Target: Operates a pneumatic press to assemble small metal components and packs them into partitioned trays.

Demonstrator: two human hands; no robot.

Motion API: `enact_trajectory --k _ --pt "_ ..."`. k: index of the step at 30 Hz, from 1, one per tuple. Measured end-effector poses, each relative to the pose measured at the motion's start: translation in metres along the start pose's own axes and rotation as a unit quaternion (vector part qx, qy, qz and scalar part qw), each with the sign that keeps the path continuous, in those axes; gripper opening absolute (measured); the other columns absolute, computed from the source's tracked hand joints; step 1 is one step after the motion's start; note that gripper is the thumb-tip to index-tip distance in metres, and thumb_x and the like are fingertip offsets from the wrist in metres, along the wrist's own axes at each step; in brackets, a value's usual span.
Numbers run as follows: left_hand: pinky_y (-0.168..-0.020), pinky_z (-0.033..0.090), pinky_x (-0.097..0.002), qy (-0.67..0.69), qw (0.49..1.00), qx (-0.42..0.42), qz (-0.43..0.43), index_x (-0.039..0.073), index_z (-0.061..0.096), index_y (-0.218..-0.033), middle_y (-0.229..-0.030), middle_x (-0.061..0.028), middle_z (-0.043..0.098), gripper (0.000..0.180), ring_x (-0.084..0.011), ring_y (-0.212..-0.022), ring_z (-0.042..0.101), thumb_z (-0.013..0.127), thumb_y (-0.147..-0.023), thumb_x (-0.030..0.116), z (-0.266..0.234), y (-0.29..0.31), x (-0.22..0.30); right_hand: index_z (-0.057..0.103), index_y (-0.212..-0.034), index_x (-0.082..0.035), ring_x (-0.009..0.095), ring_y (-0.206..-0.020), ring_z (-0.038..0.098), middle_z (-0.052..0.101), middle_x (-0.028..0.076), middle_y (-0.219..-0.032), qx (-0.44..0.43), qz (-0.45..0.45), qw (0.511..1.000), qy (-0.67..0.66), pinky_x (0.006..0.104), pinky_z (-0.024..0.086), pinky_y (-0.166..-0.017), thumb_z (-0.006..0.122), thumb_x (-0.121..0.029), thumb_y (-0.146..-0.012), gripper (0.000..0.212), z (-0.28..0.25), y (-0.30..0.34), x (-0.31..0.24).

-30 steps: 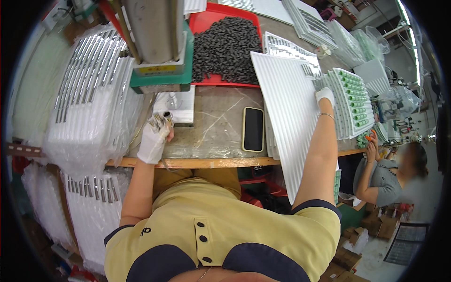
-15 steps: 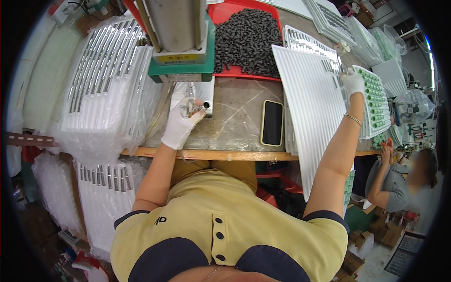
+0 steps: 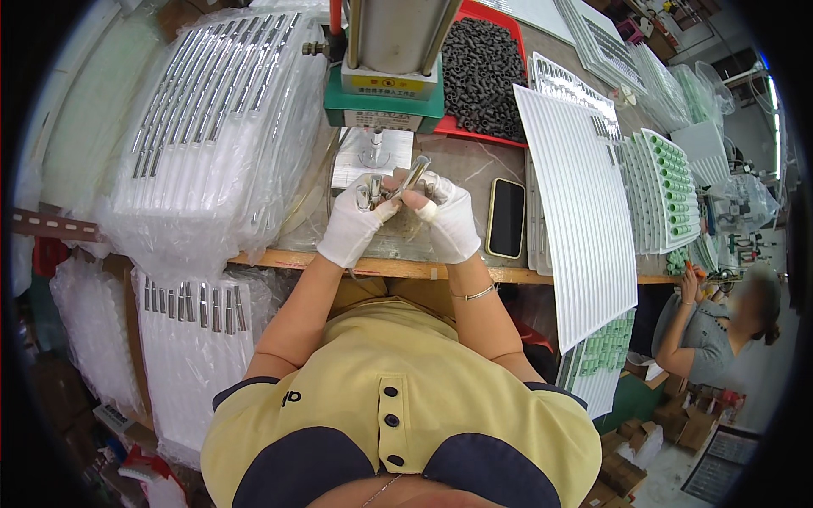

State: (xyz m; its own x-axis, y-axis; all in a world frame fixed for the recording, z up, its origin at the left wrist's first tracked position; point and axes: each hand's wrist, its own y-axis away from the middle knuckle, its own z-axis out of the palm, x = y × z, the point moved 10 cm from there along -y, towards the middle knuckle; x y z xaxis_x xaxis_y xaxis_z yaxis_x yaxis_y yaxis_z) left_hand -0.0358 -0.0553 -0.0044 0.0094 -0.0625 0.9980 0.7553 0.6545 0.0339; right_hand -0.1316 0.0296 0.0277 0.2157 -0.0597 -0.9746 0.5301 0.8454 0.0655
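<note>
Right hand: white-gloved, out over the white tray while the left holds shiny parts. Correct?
Wrong place: the head view shows the right hand close beside the left hand, at a shiny tube, not over the white tray. It is white-gloved, and the left hand does hold shiny parts.

My gloves (image 3: pixel 453 224) are white, the tube (image 3: pixel 415 171) I hold silver; at twelve, a green press block (image 3: pixel 385 100); at one, a red tray (image 3: pixel 450 126) (its pieces (image 3: pixel 484 78) black); at six, my navy-patched yellow shirt (image 3: pixel 339 364).
</note>
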Motion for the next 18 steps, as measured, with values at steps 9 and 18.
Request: enact_trajectory --k 9,18 --pt "-0.079 0.047 -0.0231 0.107 0.993 0.015 -0.050 0.005 0.061 -0.108 -0.098 0.0019 0.062 0.024 -0.0064 -0.087 0.056 0.070 -0.086 0.004 0.007 0.000 -0.018 0.075 -0.101 -0.010 0.011 -0.078 0.056 0.060 0.001 -0.080 0.060 -0.121 0.981 0.143 0.0274 0.046 -0.070 0.076 -0.009 -0.074 0.027 -0.018 -0.002 -0.011" --pt "-0.076 0.048 -0.0230 0.018 0.999 0.042 -0.014 0.004 0.062 -0.105 -0.093 0.0010 0.064 0.023 -0.0061 -0.082 0.057 0.070 -0.084 0.003 0.008 -0.005 -0.003 0.070 -0.106 -0.001 0.008 -0.081 0.059 0.067 0.005 -0.092 0.077 -0.069 0.986 0.132 0.0248 0.049 -0.074 0.074 -0.010 -0.080 0.028 -0.029 -0.005 -0.024"
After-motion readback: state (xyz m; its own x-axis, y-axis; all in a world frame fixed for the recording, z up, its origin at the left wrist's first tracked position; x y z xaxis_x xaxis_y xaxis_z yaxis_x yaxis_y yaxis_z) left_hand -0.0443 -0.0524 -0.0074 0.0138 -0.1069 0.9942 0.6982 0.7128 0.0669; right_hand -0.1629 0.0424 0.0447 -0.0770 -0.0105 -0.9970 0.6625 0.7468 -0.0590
